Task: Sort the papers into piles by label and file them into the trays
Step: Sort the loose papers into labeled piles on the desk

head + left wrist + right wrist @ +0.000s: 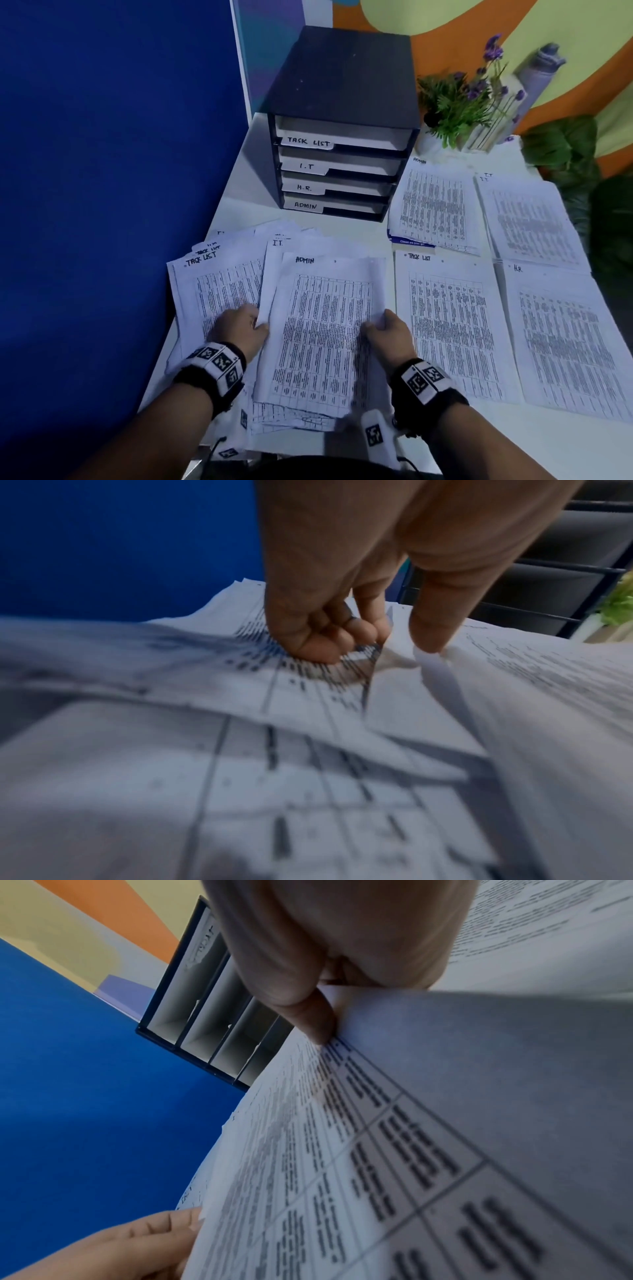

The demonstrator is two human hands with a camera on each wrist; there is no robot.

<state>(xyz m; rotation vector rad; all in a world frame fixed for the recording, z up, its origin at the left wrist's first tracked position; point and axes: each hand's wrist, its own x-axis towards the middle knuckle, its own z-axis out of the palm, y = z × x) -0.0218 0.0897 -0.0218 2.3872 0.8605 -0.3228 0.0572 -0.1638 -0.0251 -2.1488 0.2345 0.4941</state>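
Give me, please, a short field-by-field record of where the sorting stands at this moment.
sheet in hand: ADMIN sheet, top of the unsorted heap
right hand: pinches that sheet's right edge
left hand: fingers curled at its left edge, resting on the heap
unsorted heap: fanned out, TASK LIST and I.T. labels showing
sorted piles: ADMIN pile, I.T. pile, TASK LIST pile, H.R. pile
tray unit: slots labelled TASK LIST, I.T., H.R., ADMIN, top to bottom
likely next: sheet goes to the ADMIN pile
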